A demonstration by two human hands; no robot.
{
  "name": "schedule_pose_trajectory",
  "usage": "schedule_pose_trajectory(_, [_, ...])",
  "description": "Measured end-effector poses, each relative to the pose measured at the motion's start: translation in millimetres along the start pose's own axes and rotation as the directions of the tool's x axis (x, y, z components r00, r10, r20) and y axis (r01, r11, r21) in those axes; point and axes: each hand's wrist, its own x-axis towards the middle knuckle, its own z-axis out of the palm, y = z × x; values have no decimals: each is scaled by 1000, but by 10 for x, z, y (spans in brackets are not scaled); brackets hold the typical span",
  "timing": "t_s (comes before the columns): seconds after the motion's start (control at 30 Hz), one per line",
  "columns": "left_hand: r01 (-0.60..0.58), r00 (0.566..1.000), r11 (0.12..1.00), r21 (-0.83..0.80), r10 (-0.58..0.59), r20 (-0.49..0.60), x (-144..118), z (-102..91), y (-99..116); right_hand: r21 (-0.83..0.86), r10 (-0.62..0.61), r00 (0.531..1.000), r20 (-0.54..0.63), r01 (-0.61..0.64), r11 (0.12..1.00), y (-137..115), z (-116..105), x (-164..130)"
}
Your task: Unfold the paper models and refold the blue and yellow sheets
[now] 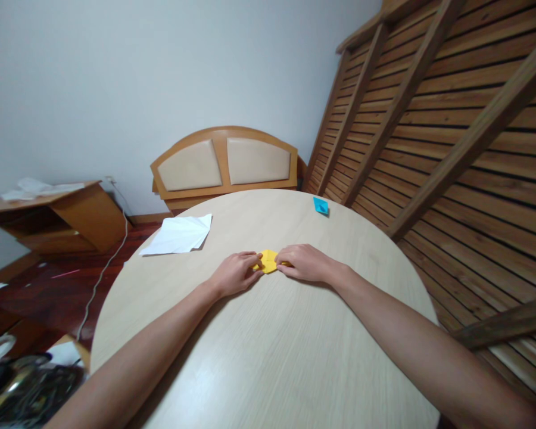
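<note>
A small piece of folded yellow paper point(268, 261) lies on the round wooden table point(268, 357), a little beyond its middle. My left hand point(236, 274) grips its left edge between thumb and fingers. On the opposite side, my right hand point(304, 263) has its fingers closed on the right edge of the same paper. Creases show in the yellow part between the hands, while both ends are covered by my fingers.
A folded blue paper piece point(320, 206) sits near the table's far right edge. Creased white paper point(178, 234) lies at the far left. Beyond stands a headboard point(223, 161); wooden slats point(429, 131) rise on the right. A cable point(111, 256) runs along the floor at left.
</note>
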Motion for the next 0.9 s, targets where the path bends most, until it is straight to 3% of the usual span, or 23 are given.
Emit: schedule_pose_trajectory(0.9, [46, 999, 999, -13, -46, -3, -15, -7, 12, 52, -2, 998, -56, 5, 999, -2, 59, 11])
